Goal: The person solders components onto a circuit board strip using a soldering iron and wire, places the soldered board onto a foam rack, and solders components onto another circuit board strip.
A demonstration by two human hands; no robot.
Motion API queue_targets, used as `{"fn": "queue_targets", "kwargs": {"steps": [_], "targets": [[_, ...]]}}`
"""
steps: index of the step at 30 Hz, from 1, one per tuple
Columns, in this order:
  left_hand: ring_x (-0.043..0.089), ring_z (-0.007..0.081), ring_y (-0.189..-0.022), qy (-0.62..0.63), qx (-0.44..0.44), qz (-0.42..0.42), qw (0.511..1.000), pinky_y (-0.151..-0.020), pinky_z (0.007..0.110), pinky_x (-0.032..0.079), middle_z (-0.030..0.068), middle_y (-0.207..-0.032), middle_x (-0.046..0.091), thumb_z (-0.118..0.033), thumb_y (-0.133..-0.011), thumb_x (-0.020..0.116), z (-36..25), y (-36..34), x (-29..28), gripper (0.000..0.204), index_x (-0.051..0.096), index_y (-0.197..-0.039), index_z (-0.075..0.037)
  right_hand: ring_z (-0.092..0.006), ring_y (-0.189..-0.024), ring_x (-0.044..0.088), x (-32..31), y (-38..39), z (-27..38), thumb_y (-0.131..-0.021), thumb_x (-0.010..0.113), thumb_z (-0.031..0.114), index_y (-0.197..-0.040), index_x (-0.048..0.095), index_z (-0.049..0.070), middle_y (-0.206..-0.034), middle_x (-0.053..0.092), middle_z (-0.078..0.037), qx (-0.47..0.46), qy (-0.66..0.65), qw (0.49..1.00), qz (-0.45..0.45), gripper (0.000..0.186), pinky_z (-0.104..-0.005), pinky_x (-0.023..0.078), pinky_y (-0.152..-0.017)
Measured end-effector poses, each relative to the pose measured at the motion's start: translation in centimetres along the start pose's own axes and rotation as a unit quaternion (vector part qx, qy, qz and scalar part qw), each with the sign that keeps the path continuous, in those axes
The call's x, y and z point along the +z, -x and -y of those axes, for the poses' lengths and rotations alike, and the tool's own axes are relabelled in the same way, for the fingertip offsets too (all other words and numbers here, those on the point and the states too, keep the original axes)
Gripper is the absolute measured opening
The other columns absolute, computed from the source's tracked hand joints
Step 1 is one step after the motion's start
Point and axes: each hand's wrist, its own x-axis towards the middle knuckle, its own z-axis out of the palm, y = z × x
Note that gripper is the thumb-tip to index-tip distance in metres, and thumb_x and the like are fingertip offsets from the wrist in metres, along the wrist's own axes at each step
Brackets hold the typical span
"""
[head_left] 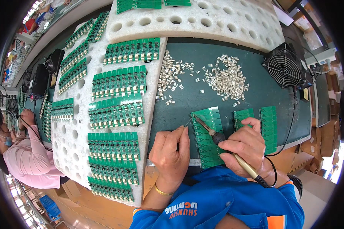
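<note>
My right hand [245, 144] is closed round a soldering iron [247, 166], whose tip rests near the upper left edge of a green circuit board panel [209, 149]. Pins stick out along that edge. To the left of the panel, my left hand [170, 152] pinches what looks like a thin solder wire [187, 123], its end close to the iron's tip. Two more green panels, one narrow [243, 113] and partly behind my right hand, the other longer [268, 128], lie to the right. Beyond them is a pile of small white pinned connectors [227, 78].
Left, a white foam board [149, 95] bears rows of populated green panels [116, 110]; another foam slab [195, 28] lies across the back. A black fan [284, 65] stands back right. The iron's cord [275, 171] loops past my wrist. A masked co-worker [30, 160] sits far left.
</note>
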Motion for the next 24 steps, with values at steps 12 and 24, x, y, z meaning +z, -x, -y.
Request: {"fn": "queue_targets", "kwargs": {"steps": [12,24], "targets": [[0.052,0.0118,-0.057,0.005,-0.006,0.003,1.000,-0.049,0.026,0.040,0.0054,-0.068,0.059,0.005,-0.079,0.079,-0.13,-0.07,0.05,0.012,0.074,-0.089,0.001,-0.0205,-0.064,0.056,-0.04,0.33,0.19,-0.080,0.077,0.022,-0.096,0.070,0.009,-0.075,0.062,-0.003,-0.001,0.003,1.000,0.007,0.023,-0.0489,0.040,-0.085],[0.052,0.0122,-0.057,0.005,0.000,0.010,1.000,-0.049,0.026,0.040,0.0057,-0.068,0.059,0.005,-0.079,0.079,-0.05,-0.05,-0.03,0.012,0.073,-0.089,0.001,-0.0197,-0.067,0.058,-0.36,0.28,0.47,-0.073,0.084,0.021,-0.099,0.071,0.012,-0.077,0.064,-0.002,0.007,0.007,1.000,0.020,0.030,-0.0481,0.041,-0.084]]}}
